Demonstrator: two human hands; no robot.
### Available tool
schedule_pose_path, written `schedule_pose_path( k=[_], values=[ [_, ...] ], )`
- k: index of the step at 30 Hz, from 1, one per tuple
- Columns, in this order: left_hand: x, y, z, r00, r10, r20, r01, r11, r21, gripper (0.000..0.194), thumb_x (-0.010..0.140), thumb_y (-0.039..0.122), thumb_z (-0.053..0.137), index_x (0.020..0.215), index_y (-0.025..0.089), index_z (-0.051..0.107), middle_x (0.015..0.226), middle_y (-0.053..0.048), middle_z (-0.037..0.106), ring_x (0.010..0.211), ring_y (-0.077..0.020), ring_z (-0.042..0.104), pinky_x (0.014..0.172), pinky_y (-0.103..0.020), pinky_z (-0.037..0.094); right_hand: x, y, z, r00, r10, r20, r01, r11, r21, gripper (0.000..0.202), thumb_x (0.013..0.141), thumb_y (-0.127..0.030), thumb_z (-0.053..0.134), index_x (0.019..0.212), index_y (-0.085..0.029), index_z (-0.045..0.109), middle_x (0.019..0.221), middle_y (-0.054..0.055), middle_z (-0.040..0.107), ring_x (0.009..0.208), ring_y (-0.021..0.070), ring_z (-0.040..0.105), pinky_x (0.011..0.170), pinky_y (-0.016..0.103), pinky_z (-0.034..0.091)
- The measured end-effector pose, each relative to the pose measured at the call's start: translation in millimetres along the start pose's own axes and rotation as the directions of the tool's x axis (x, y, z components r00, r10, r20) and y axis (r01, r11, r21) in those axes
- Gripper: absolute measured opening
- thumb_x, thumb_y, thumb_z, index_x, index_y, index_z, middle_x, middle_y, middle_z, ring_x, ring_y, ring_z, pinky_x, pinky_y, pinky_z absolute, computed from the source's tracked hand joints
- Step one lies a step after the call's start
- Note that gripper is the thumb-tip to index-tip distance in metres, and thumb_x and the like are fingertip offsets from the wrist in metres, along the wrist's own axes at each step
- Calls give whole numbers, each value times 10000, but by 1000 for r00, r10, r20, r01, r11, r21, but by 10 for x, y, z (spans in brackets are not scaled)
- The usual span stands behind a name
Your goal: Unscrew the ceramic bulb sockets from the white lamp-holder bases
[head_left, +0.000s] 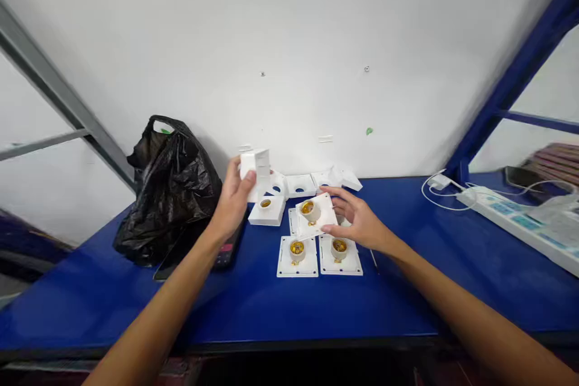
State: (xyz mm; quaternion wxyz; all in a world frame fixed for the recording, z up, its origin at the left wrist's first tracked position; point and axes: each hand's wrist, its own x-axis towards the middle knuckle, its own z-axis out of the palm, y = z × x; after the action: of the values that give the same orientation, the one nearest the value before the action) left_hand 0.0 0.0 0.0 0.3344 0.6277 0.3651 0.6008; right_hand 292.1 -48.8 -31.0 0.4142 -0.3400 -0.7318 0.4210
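Note:
Raised at the centre left, my left hand [235, 196] holds a white box-like cover [255, 172] upright between thumb and fingers. My right hand [355, 220] grips the right edge of a white square plate [322, 211] with a brass-lined round socket, tilted above the others. Two similar socket plates lie flat in front, one at the left [284, 262] and one at the right [350, 262]. Another plate [292, 221] is partly hidden under the held one. Behind my left hand's cover stands a white box with a socket in its top [270, 215].
Several white covers [301, 184] line the wall at the back of the blue table [289, 307]. A black plastic bag [174, 187] stands at the left, beside a dark device [226, 253]. At the right lie a white power strip [511, 217] and cables. A thin rod [374, 260] lies near my right wrist.

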Motion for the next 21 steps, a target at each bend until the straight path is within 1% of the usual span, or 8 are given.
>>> schedule_pose_path(
  k=[3, 6, 9, 12, 14, 15, 18, 21],
  values=[
    [-55, -43, -164, 999, -43, -23, 43, 999, 25, 617, 946, 768, 639, 1295, 260, 598, 1278, -70, 679, 1224, -312, 637, 1059, -417, 503, 76, -97, 290, 999, -11, 34, 12, 999, -45, 666, 879, -497, 796, 1431, -261, 506, 1456, 111, 640, 1342, 260, 655, 1201, 464, 506],
    [-69, -44, -250, 997, -79, -15, 80, 996, 50, 592, 970, 754, 617, 1267, 243, 594, 1219, -67, 689, 1153, -303, 655, 986, -395, 519, 144, -191, 612, 996, -24, 88, 36, 989, -145, 572, 867, -482, 839, 1331, -270, 581, 1396, 92, 642, 1247, 262, 686, 1133, 469, 553],
    [-19, 7, -242, 994, -106, 14, 105, 992, 72, 597, 980, 768, 585, 1259, 240, 580, 1148, -51, 690, 1094, -284, 660, 926, -365, 521, 182, -237, 882, 987, -31, 159, 75, 958, -276, 443, 893, -481, 829, 1221, -257, 633, 1324, 95, 659, 1175, 293, 692, 1045, 506, 583],
    [74, 61, -155, 986, -151, 75, 144, 985, 94, 565, 973, 733, 632, 1220, 225, 614, 1064, -36, 683, 1041, -272, 654, 889, -346, 524, 178, -218, 1027, 984, -46, 172, 114, 905, -410, 358, 934, -468, 793, 1157, -215, 673, 1373, 155, 638, 1270, 379, 632, 1097, 613, 506],
    [150, 63, -64, 973, -192, 130, 179, 979, 101, 522, 985, 687, 654, 1209, 215, 640, 1035, -32, 682, 1010, -265, 656, 870, -348, 538, 163, -200, 1054, 984, -76, 160, 145, 865, -481, 333, 937, -473, 789, 1094, -193, 701, 1416, 186, 621, 1365, 426, 551, 1162, 668, 410],
    [192, 50, -11, 964, -216, 157, 201, 974, 103, 494, 1006, 657, 646, 1213, 209, 648, 1037, -35, 684, 996, -257, 661, 865, -355, 548, 158, -199, 1049, 984, -93, 150, 157, 847, -507, 318, 943, -474, 781, 1069, -191, 711, 1419, 186, 623, 1381, 427, 532, 1174, 669, 388],
    [346, -43, 165, 929, -297, 221, 281, 954, 102, 385, 1065, 493, 640, 1265, 164, 648, 1168, -82, 687, 981, -229, 695, 870, -416, 598, 170, -215, 935, 986, -139, 91, 166, 813, -558, 220, 1003, -423, 714, 1054, -208, 714, 1313, 139, 680, 1286, 362, 595, 1130, 605, 436],
    [548, -171, 337, 891, -374, 259, 357, 927, 110, 361, 1058, 397, 679, 1331, 165, 636, 1302, -110, 664, 1087, -256, 699, 921, -459, 615, 220, -174, 639, 985, -171, -28, 122, 797, -592, 144, 1066, -324, 609, 1010, -222, 694, 1149, 76, 714, 1126, 276, 661, 1069, 545, 480]
  ],
)
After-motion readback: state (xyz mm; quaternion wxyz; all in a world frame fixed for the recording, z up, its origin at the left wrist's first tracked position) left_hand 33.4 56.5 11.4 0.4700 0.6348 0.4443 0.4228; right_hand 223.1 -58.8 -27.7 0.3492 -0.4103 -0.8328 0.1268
